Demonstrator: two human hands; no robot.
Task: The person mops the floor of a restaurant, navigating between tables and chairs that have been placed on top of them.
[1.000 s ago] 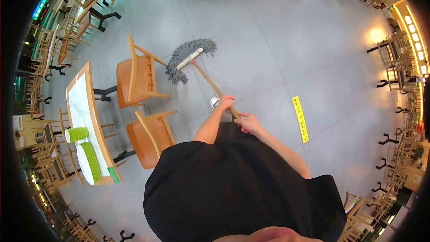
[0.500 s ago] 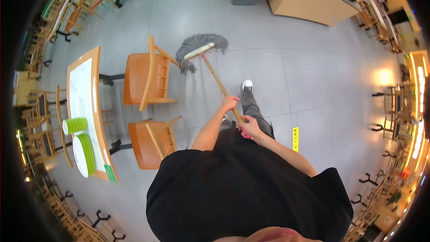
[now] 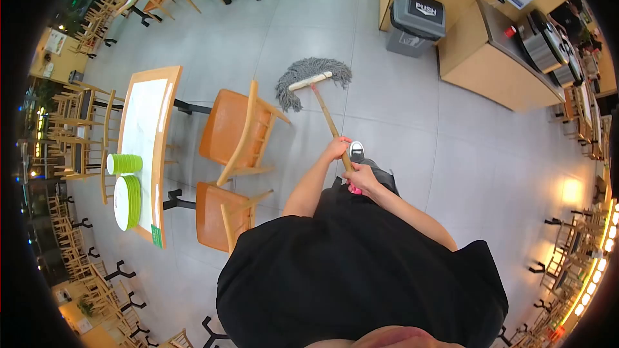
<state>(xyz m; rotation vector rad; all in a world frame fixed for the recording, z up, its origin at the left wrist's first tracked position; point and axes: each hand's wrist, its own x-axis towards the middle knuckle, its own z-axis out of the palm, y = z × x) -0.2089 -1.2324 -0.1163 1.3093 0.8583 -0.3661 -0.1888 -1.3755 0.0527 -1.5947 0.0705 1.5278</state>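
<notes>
A mop (image 3: 327,111) with a wooden handle lies out ahead of me, its grey string head (image 3: 314,72) spread on the floor under a pale crossbar. My left hand (image 3: 337,148) is wrapped round the handle, lower down the shaft. Nearer my body, my right hand (image 3: 362,178) grips the handle's upper end, where something pink shows beneath the fingers. One of my shoes (image 3: 356,150) is visible just beyond the hands. To the left of the mop head stands a chair (image 3: 224,124) with an orange seat.
A table (image 3: 169,100) at left carries stacked green cups (image 3: 126,164) and plates (image 3: 131,203). Another orange chair (image 3: 216,216) stands beside it. Ahead on the right are a grey bin (image 3: 418,22) and a wooden counter (image 3: 490,58) with large metal pots.
The view has shifted forward and turned, so the bin and counter appear closer and lower. The mop head sits slightly right and lower in view. Both hands keep their grip.
</notes>
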